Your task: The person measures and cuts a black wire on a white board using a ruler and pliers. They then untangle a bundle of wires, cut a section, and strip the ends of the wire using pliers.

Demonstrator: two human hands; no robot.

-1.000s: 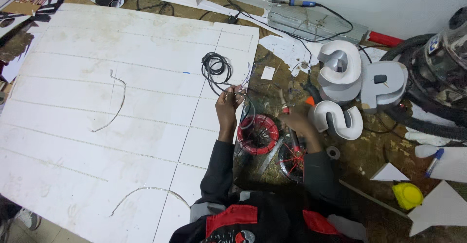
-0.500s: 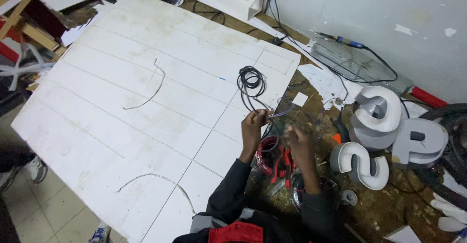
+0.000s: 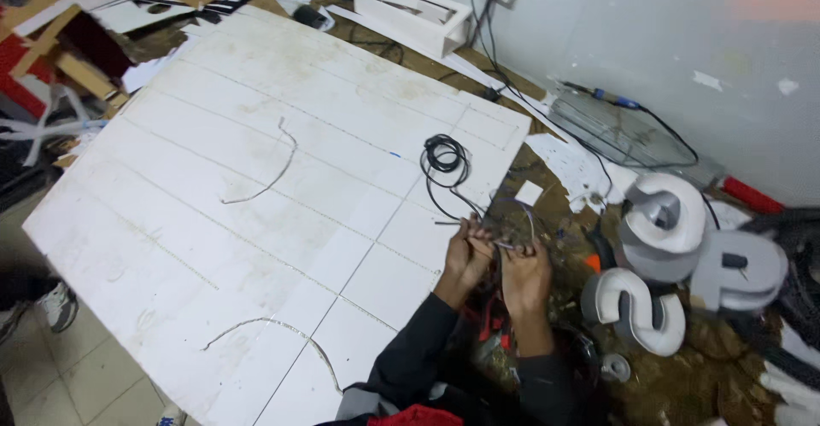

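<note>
Hands together at board edge: my left hand [image 3: 465, 251] pinches a black wire [image 3: 465, 200], my right hand [image 3: 525, 272] closed on its stripped end, fingertips nearly touching. Wire runs up to a coil [image 3: 446, 154] lying on the white board [image 3: 256, 195], just above my hands. Red spool [image 3: 494, 323] sits under my wrists, mostly hidden. Grey channel letters [image 3: 666, 264] stand to the right, well apart.

Both arms in dark sleeves, reaching forward from bottom of frame, forearms roughly parallel and close. Left hand [image 3: 466, 253] and right hand [image 3: 524, 274] side by side, nearly touching, backs toward camera. Fingers on both curled in, fingertips pinched together at the front. Wrists bare, slightly flexed down.
</note>
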